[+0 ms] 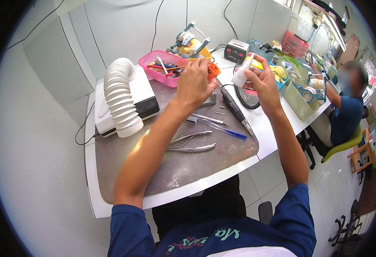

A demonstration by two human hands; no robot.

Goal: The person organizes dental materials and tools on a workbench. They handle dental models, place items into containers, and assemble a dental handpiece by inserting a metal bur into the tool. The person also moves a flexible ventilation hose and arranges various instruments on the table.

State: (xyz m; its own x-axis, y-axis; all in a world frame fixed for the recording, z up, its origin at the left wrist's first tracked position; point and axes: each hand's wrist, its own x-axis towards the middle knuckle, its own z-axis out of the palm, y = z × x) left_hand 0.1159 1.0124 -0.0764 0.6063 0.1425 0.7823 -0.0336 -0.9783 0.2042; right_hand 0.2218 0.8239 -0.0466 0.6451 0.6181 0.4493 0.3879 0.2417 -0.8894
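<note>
My left hand reaches over the bench, its back toward me and its fingers bent around a small orange block with holes. The far fingertips are hidden. In my right hand, raised on the right, is a small white squeeze bottle with a pointed nozzle tilted up, gripped between thumb and fingers. Below the hands lie a black rotary handpiece, metal pliers, a blue-handled brush and a slim metal tool. Beyond my left hand sits a pink basket of pens and tools.
A white machine with a ribbed hose stands at left. Behind are a dental articulator with a model and a grey control box. Baskets line the right, where another person sits.
</note>
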